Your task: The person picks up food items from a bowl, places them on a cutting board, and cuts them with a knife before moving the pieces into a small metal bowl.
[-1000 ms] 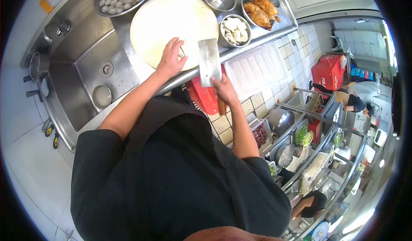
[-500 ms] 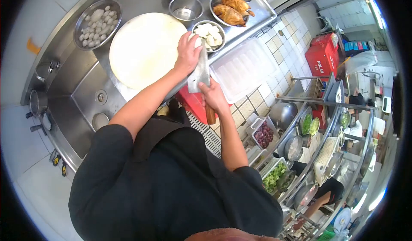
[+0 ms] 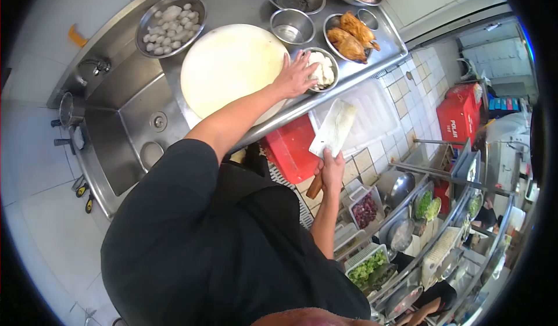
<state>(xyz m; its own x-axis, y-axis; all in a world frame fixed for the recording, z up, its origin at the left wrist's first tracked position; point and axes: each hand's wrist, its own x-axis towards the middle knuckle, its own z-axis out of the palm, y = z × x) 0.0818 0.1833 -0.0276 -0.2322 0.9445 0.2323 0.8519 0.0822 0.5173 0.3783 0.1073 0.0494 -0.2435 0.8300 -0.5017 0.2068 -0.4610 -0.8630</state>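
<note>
My left hand (image 3: 294,76) is open, fingers spread, at the near rim of a metal bowl (image 3: 332,86) of white chunks (image 3: 321,64). Its fingertips overlap the chunks. In my right hand (image 3: 331,170) is a cleaver (image 3: 338,122), gripped where the wooden handle meets the blade. The wide blade points away from me, over a translucent plastic tub (image 3: 381,112) below the counter edge. Left of the bowl lies a round white cutting board (image 3: 232,70), partly covered by my left forearm.
On the steel counter stand a bowl of white balls (image 3: 172,28), metal bowls (image 3: 292,27) and a bowl of browned poultry (image 3: 351,38). A sink (image 3: 139,117) is at the left. Under the counter edge is a red container (image 3: 296,146). Shelves hold vegetables (image 3: 367,268); another person's arm (image 3: 427,311) shows there.
My right hand has carried the cleaver away from the bowl, out past the counter edge. The left hand has spread its fingers beside the bowl. The whole view has shifted.
</note>
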